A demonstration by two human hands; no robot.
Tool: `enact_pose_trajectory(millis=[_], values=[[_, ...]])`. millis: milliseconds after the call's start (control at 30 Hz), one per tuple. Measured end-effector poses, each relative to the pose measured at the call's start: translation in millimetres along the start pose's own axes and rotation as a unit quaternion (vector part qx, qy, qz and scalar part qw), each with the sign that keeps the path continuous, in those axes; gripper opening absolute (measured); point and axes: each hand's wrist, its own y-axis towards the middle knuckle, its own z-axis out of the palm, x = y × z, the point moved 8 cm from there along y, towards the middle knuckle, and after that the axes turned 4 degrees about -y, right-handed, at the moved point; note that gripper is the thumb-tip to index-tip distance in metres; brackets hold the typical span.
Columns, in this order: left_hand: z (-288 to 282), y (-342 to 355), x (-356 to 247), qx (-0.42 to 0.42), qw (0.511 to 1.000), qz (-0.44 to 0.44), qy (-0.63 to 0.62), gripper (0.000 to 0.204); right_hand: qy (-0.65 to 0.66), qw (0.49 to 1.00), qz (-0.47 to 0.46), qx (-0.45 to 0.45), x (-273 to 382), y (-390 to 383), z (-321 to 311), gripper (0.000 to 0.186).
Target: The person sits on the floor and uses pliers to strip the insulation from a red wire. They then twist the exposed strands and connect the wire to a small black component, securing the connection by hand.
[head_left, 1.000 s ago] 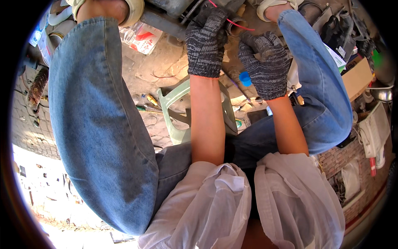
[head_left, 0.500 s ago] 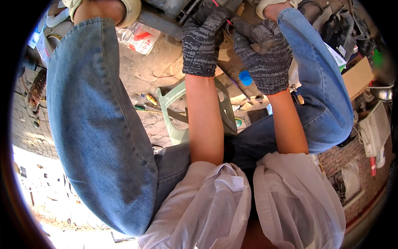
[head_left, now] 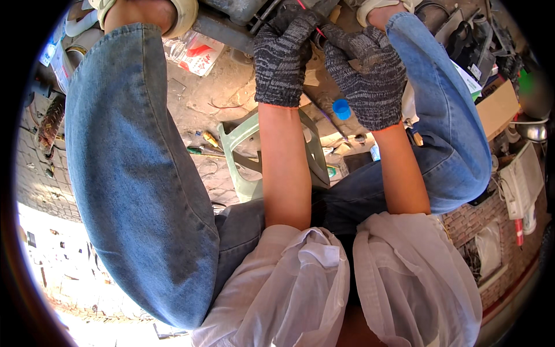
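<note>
A thin red wire [head_left: 302, 5] runs down between my two gloved hands, in front of dark grey metal machinery [head_left: 236, 14] at the top. My left hand [head_left: 281, 61] wears a dark knitted glove and is closed on the wire, its fingertips partly hidden. Beside it, my right hand [head_left: 367, 78], gloved alike, has curled fingers at the wire's lower part; whatever is inside them is hidden. A metal tube behind the hands is mostly covered by them.
Under my arms stands a pale green plastic stool [head_left: 245, 188]. A blue cap [head_left: 341, 109], screwdrivers [head_left: 209, 139] and loose wires lie on the paved floor [head_left: 219, 92]. A clear package [head_left: 196, 58] is at upper left. A cardboard box [head_left: 497, 110] and black parts [head_left: 468, 46] are at right.
Over the last second my right hand has moved up and left toward my left hand, which has shifted slightly left. The red wire's lower end is now covered by my right hand.
</note>
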Motion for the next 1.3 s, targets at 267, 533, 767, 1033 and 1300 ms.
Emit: enact_pose_trajectory(millis=[267, 533, 767, 1033, 1300], values=[[15.5, -4.0, -9.8, 0.02, 0.998, -0.04, 0.054, 0.021, 0.043, 0.999, 0.027, -0.002, -4.6, -2.2, 1.6, 0.02], [15.7, -3.0, -10.0, 0.024, 0.998, -0.023, 0.051, 0.021, 0.012, 1.0, -0.006, -0.004, 2.8, 2.3, -1.4, 0.019], [-4.2, 2.9, 3.8, -0.002, 1.0, -0.005, 0.016, 0.016, 0.038, 0.999, -0.011, -0.017, 5.3, 3.9, -5.8, 0.016], [-0.5, -0.4, 3.6, -0.015, 1.0, -0.005, -0.005, 0.014, 0.041, 0.999, 0.004, -0.011, 4.0, 2.5, -5.5, 0.016], [23.5, -8.0, -9.2, -0.001, 1.0, -0.007, -0.025, 0.021, 0.03, 0.999, 0.005, 0.017, 2.9, -0.7, -0.5, 0.015]])
